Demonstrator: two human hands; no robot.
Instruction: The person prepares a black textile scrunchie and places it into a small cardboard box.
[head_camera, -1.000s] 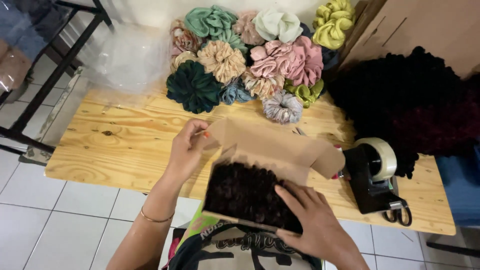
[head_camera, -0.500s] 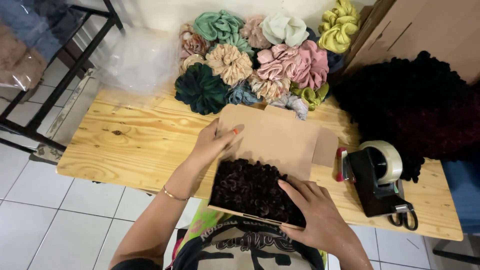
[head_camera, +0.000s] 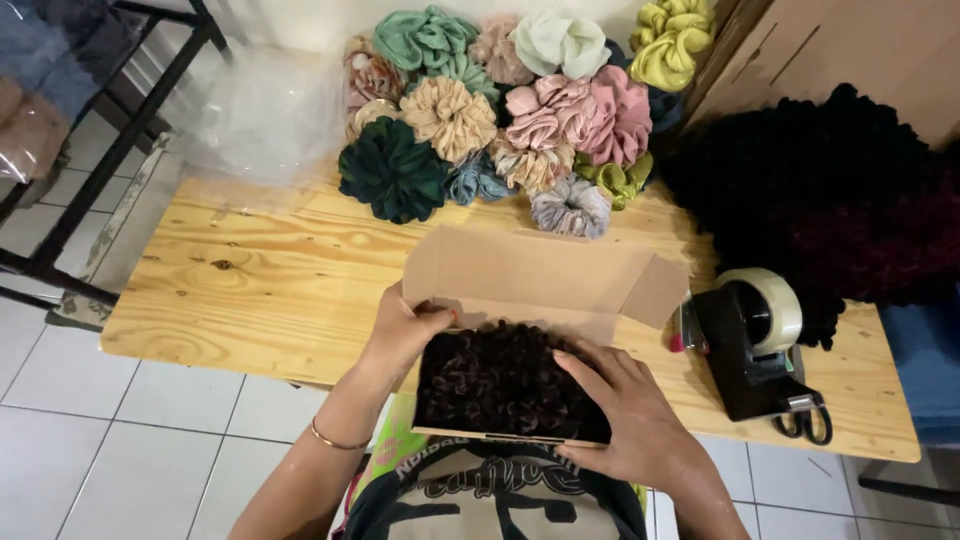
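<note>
A brown cardboard box (head_camera: 540, 275) rests at the near edge of the wooden table (head_camera: 250, 290), its lid flap standing open toward the far side. Dark curly scrunchies (head_camera: 495, 380) fill it. My left hand (head_camera: 405, 330) grips the box's left side at the lid fold. My right hand (head_camera: 625, 405) lies on the right part of the box, fingers spread over the dark scrunchies and the front wall.
A heap of coloured scrunchies (head_camera: 500, 110) lies at the table's back, with a pile of black and dark red ones (head_camera: 830, 190) at the right. A black tape dispenser (head_camera: 755, 340) stands right of the box. A metal rack (head_camera: 90, 150) is on the left.
The box lid has swung further open toward the back. My left hand slid down from the lid flap to the box's left side. My right hand stayed on the scrunchies.
</note>
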